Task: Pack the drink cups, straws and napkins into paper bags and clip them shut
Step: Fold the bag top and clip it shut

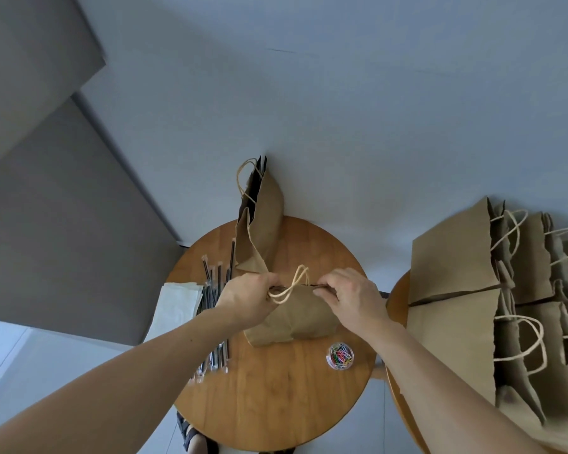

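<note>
Brown paper bag (295, 319) on the desk (276, 394), its top pinched flat by left hand (250, 296) and right hand (354, 296); best keep one pinching while the other fetches paper clips (340, 355).

light: soft, even, daylight-like | shadows: faint | focus: mostly sharp | edges: strong wide-angle bending | glare: slight

paper bag (295, 317) contents: hidden | stacked bags (456, 257): cut off at right edge
</note>
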Demonstrator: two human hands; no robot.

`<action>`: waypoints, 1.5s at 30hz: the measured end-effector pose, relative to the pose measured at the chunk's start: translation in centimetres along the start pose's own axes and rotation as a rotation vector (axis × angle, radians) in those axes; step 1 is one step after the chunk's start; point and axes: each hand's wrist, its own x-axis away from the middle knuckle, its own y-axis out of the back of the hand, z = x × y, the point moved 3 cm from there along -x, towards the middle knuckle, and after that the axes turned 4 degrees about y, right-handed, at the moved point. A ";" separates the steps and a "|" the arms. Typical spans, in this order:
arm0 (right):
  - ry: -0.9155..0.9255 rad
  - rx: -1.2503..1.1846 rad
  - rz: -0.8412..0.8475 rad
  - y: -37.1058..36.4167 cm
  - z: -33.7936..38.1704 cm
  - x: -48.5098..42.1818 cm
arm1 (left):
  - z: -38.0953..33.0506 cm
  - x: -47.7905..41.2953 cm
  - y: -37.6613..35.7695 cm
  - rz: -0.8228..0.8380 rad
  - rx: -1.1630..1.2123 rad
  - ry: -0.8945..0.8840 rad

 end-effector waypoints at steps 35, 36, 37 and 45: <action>-0.689 -0.202 0.207 -10.8 -5.9 11.3 | 0.2 0.0 -1.7 -0.178 0.208 -0.083; -0.671 -0.264 0.164 -10.2 -5.4 11.0 | 0.2 0.1 -1.6 -0.172 0.214 -0.080; -0.649 -0.315 0.131 -9.6 -4.8 10.6 | 0.2 0.0 -1.5 -0.162 0.221 -0.069; -0.283 -0.607 -0.136 -3.6 1.4 3.8 | 1.0 -1.3 -1.4 -0.063 0.253 0.036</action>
